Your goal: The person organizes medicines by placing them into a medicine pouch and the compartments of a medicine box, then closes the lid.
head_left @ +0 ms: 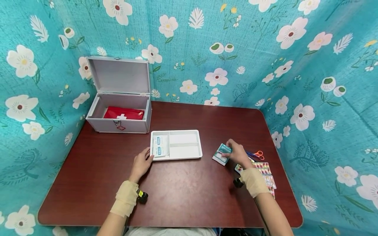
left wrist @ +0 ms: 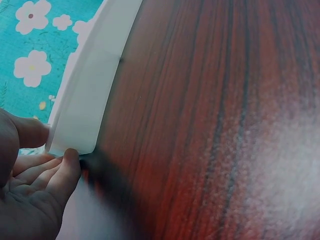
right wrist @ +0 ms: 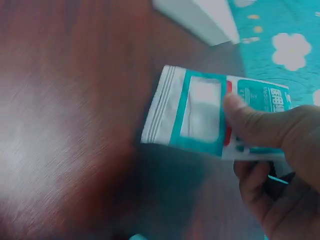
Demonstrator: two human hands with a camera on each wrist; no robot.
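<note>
My right hand (head_left: 237,152) pinches a teal-and-white sealed packet (right wrist: 202,112) with a clear window, thumb on top and fingers underneath. The packet is over the table, right of a white divided tray (head_left: 185,158). In the right wrist view its crimped end points away from the hand. My left hand (head_left: 141,165) holds the tray at its near left corner, with the thumb at the rim and fingertips against the outer wall in the left wrist view. Small white packets with blue print (head_left: 159,146) lie in the tray's left compartment.
An open silver case (head_left: 130,126) at the back left contains a red pouch with a white cross (head_left: 118,112). Orange-handled scissors (head_left: 259,155) and several blister packs of pills (head_left: 262,168) lie on the brown table (head_left: 177,193) near its right edge. A floral curtain surrounds the table.
</note>
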